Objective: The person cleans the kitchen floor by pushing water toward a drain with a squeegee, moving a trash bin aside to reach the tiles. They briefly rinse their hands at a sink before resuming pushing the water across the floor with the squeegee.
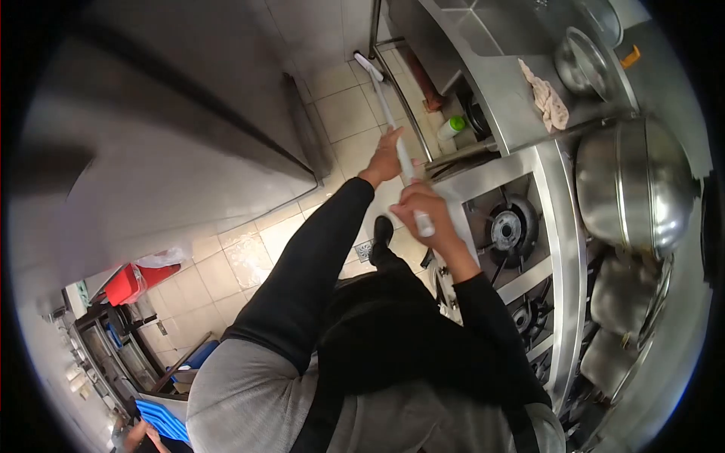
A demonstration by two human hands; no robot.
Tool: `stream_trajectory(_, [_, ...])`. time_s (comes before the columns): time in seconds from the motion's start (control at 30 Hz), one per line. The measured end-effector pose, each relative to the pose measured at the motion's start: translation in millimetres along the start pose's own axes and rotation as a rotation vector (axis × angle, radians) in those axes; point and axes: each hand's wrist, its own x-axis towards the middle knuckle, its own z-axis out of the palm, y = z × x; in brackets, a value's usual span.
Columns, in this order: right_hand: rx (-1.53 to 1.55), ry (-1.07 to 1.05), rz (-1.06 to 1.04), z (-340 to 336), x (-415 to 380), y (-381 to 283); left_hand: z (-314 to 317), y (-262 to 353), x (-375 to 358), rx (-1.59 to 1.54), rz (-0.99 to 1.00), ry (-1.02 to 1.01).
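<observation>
A long white pole (pixel 405 158) runs from close to my body toward the far floor, ending in a narrow white head (pixel 368 66) by a metal leg. It looks like a floor-cleaning tool, but the kind of head is too small to tell. Partway along the pole, my left hand (pixel 385 157) is closed around it. Nearer its close end, my right hand (pixel 423 205) grips the pole, leaving the rounded tip sticking out below the fingers. Under the pole lie beige floor tiles (pixel 347 117), which shine wet in places.
At right is a gas stove (pixel 507 226), with a large metal pot (pixel 630 189) beyond. A cloth (pixel 545 98) and bowl (pixel 583 62) rest on the counter. A green-capped bottle (pixel 451 127) stands below. Left are a steel cabinet (pixel 189 166) and a red container (pixel 128 285). Another person's hands (pixel 140 436) show lower left.
</observation>
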Motion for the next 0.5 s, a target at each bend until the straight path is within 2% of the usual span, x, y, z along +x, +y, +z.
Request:
stream_trajectory(0.03, [-0.021,-0.06,-0.004,0,9,6,-3,-13,11,0.017,-0.058,-0.094])
stream_trajectory(0.07, [-0.037,-0.121,-0.002,1,13,9,-5,-26,19,0.014,-0.078,-0.093])
stream_trajectory(0.1, [-0.042,-0.136,-0.029,2,13,13,-11,-30,21,0.042,-0.073,-0.221])
stream_trajectory(0.13, [-0.027,-0.142,-0.01,4,9,9,-10,-48,22,0.068,-0.061,-0.354])
stream_trajectory(0.17, [-0.042,-0.228,-0.027,4,9,4,-6,-60,23,0.134,0.059,-0.4])
stream_trajectory(0.23, [-0.001,-0.378,-0.099,4,9,-21,-5,-44,14,0.165,-0.007,-0.436])
stream_trajectory(0.27, [-0.064,-0.413,-0.042,7,5,-45,-5,-33,6,0.196,-0.073,-0.472])
stream_trajectory(0.3, [-0.056,-0.359,-0.051,5,9,-73,9,-39,-7,0.177,0.057,-0.336])
stream_trajectory(0.33, [-0.044,-0.307,-0.062,3,16,-99,15,-29,-21,0.028,0.147,-0.222])
stream_trajectory(0.4, [-0.048,-0.343,-0.059,-12,27,-142,16,10,-49,-0.108,0.165,-0.074])
stream_trajectory(0.43, [-0.06,-0.367,-0.047,-15,25,-157,16,22,-60,-0.175,0.112,-0.061])
stream_trajectory(0.47, [-0.013,-0.249,-0.118,-11,19,-165,18,31,-77,-0.245,0.051,-0.046])
stream_trajectory(0.5, [-0.033,-0.286,-0.075,-15,18,-185,23,34,-95,-0.218,0.173,0.025])
